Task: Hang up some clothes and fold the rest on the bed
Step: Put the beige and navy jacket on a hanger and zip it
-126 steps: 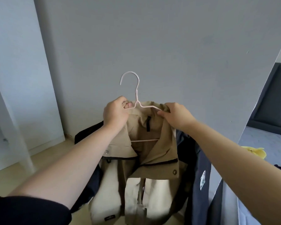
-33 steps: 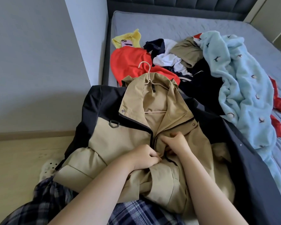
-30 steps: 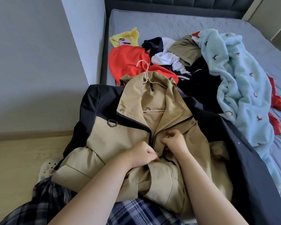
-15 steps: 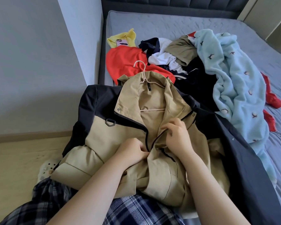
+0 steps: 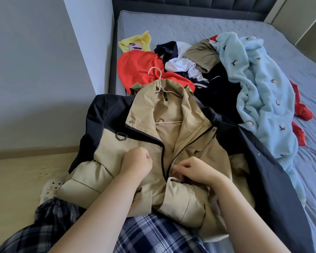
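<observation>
Beige-and-navy jacket (image 5: 117, 148) on its hanger (image 5: 159, 84), spread across lap and bed (image 5: 190, 24) edge.
Left hand (image 5: 137, 162) balled on the 9 o'clock panel, grip unclear; hanger hook points to 12 o'clock; right hand (image 5: 195, 170) pinches the zip edge; clothes pile (image 5: 263, 88) at 2 o'clock.

Wearer visible only from arms down. left forearm (image 5: 102, 207) at 7 o'clock and right forearm (image 5: 244, 216) at 5 o'clock: both bare right to frame edge. left hand (image 5: 137, 164) and right hand (image 5: 195, 170), near centre: bare too. plaid trousers (image 5: 58, 221) along the bottom, 6 to 8 o'clock: navy base, white and grey-blue cross stripes, soft loose weave. clog (image 5: 50, 189) at 8 o'clock: off-white, moulded, round vent holes across the upper; only the toe end shows, details in the holes too small to read.
</observation>
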`<state>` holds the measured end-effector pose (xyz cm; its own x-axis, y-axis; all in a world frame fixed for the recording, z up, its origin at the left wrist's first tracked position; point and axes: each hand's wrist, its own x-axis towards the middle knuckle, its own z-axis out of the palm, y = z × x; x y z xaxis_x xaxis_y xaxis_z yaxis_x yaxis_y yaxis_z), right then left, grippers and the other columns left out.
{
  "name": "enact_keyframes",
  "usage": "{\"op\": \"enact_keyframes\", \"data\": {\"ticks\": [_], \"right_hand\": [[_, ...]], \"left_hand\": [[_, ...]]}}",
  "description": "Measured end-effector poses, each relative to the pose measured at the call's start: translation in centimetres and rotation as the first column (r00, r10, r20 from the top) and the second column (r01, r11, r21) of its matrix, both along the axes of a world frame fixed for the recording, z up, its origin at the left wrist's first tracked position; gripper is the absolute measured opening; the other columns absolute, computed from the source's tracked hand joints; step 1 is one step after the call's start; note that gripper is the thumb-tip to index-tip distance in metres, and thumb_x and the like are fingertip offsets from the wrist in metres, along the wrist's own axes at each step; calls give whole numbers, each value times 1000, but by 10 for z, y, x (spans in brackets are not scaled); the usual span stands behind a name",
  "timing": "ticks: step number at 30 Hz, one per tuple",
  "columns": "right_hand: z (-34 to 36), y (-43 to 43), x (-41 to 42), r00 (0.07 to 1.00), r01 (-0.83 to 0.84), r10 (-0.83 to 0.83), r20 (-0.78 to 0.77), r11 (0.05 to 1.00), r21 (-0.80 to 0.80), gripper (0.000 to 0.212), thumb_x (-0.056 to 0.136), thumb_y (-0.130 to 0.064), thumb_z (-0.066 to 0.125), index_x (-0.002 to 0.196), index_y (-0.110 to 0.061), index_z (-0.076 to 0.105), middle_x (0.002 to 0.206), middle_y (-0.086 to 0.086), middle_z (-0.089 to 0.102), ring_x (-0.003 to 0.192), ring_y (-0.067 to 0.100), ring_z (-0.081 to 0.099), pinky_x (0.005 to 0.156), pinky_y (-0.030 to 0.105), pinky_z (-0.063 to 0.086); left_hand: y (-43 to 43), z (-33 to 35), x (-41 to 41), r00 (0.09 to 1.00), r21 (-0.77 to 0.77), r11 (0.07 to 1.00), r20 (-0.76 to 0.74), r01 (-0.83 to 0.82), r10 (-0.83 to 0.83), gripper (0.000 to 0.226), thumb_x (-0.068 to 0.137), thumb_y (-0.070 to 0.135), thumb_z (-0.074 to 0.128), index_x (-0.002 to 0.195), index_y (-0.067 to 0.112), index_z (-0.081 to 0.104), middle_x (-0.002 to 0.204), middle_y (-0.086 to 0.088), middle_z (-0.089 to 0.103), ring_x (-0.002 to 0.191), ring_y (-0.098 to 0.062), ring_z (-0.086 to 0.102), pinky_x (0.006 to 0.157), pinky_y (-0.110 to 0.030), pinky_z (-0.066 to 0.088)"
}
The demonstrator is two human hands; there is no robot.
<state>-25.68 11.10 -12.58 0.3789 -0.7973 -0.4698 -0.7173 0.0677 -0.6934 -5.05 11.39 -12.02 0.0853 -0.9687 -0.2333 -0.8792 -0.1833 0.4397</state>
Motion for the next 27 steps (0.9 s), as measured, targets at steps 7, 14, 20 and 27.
{"op": "enact_keyframes", "data": {"ticks": [7, 14, 20, 27], "right_hand": [[1, -12, 28, 929, -215, 198, -313, 976, -22, 37, 80, -36, 71, 109, -16, 61, 105, 0, 65, 70, 9, 54, 58, 20, 44], [6, -7, 33, 891, -330, 309, -332, 944, -6, 31, 85, -24, 63, 116, -22, 61, 112, -1, 62, 99, 17, 58, 85, 29, 49], [9, -7, 48, 825, -383, 354, -440, 923, 25, 28, 85, -12, 52, 106, -15, 70, 107, 2, 68, 98, 23, 61, 87, 35, 52], [4, -2, 42, 898, -253, 221, -380, 967, -34, 20, 82, -17, 59, 97, -17, 72, 100, 2, 69, 94, 20, 61, 84, 33, 53]], "left_hand": [[-7, -1, 6, 972, 14, 989, -183, -148, 148, 25, 86, 10, 45, 84, 16, 70, 91, -1, 68, 88, -23, 59, 72, -26, 47], [-4, -3, 5, 955, 42, 993, -272, -106, 114, 27, 86, 12, 46, 78, 20, 70, 80, 5, 68, 76, -18, 60, 62, -24, 43], [-3, -6, 1, 958, 74, 995, -276, -63, 81, 28, 88, 16, 45, 74, 30, 65, 82, 6, 68, 77, -15, 62, 62, -23, 44], [-2, -5, 0, 953, 68, 997, -297, -37, 56, 29, 90, 16, 45, 76, 31, 65, 84, 6, 68, 83, -15, 63, 71, -25, 49]]}}
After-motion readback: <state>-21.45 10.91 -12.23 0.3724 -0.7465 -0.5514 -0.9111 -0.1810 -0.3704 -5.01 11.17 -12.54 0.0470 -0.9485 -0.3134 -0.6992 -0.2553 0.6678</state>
